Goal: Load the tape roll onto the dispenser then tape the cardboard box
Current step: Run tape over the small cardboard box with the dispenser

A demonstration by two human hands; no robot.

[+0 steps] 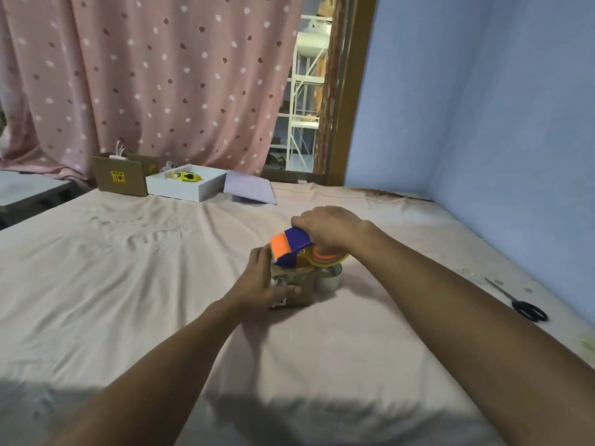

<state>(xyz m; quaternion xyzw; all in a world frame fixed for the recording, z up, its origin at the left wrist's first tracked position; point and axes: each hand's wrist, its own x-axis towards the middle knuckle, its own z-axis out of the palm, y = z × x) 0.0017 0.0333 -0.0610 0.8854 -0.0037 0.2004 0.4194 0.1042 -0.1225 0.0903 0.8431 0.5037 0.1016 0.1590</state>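
A small brown cardboard box [304, 284] stands on the pink sheet in the middle of the bed. My left hand [262, 281] lies against its left and front side, thumb on the front face. My right hand [328, 230] grips a blue and orange tape dispenser [291, 247] from above and holds it on top of the box. A clear tape roll [328, 257] on an orange hub sits in the dispenser, under my right palm. A second clear tape roll [328, 281] stands on the sheet just right of the box.
Black scissors [521, 304] lie at the bed's right edge near the blue wall. At the far edge stand a brown cardboard box [120, 178], a white tray [190, 191] with yellow items and a lilac lid [249, 189]. A pink curtain hangs behind.
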